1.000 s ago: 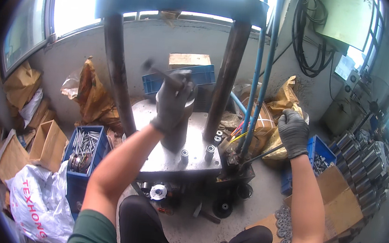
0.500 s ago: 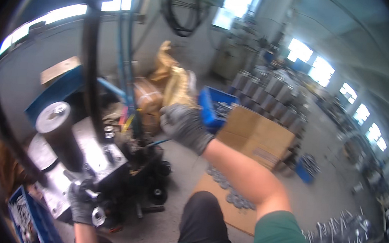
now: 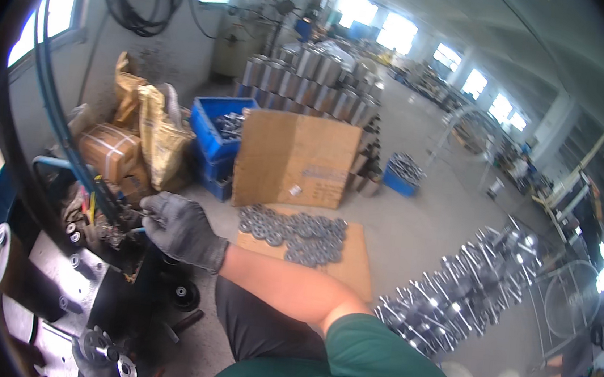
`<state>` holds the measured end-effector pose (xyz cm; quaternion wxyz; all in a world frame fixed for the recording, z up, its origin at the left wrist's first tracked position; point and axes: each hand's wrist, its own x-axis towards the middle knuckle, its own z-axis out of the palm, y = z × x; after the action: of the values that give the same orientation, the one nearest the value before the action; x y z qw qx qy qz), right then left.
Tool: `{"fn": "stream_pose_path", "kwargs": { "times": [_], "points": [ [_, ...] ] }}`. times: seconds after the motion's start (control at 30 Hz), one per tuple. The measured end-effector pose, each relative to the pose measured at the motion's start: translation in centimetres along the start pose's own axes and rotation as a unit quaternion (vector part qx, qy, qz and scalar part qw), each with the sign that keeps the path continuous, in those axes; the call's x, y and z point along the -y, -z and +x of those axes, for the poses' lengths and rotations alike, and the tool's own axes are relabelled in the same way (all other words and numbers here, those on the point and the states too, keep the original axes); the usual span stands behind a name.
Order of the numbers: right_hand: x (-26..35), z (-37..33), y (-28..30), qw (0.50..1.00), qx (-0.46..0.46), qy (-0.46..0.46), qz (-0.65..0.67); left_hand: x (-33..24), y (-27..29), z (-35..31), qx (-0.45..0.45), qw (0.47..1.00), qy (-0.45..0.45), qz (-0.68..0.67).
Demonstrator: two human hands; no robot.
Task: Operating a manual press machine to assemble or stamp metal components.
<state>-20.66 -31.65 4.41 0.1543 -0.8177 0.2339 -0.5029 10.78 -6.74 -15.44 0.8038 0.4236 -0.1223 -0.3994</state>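
Note:
My left hand (image 3: 90, 366), in a dark grey glove, is at the lower left beside the metal block of a machine (image 3: 64, 278). Its fingers are closed round a short metal shaft with a round, holed end (image 3: 126, 370). My right hand (image 3: 183, 231), in a grey knitted glove, is raised in front of the machine's hoses, with the fingers curled together. Whatever those fingers may hold is hidden. A thick steel cylinder (image 3: 21, 270) rises from the machine at the far left.
Grey metal rings (image 3: 297, 235) lie on flat cardboard, with an upright cardboard sheet (image 3: 294, 159) behind. Blue crates (image 3: 209, 132) hold metal parts. Many shafted parts (image 3: 459, 291) cover the floor at right. Stacked metal cylinders (image 3: 305, 80) stand further back. A person (image 3: 580, 361) is at far right.
The view has swung to the right, so the machine sits further left. My right hand is lower and nearer to me. My left hand still grips the shaft beside the machine.

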Motion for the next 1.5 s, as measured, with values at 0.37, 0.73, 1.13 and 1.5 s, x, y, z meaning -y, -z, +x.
{"fn": "stream_pose_path", "kwargs": {
  "times": [0.37, 0.73, 1.13, 1.5],
  "points": [
    [-1.5, -17.4, -9.5, 0.692, 0.169, -0.557, 0.427, 5.3, -8.3, -9.2, 0.046, 0.969, 0.202, 0.137],
    [0.8, -19.4, -5.2, 0.591, 0.207, -0.618, 0.475, 6.3, -11.3, -6.2, 0.351, 0.899, 0.065, 0.255],
    [7.9, -13.6, 27.8, 0.893, 0.015, -0.425, 0.147, 6.6, -16.7, -5.3, 0.334, 0.89, 0.103, 0.293],
    [21.0, -19.4, 54.9, 0.448, -0.076, -0.4, -0.796, 7.9, -15.7, -3.6, 0.391, 0.869, 0.147, 0.266]
  ]
}}
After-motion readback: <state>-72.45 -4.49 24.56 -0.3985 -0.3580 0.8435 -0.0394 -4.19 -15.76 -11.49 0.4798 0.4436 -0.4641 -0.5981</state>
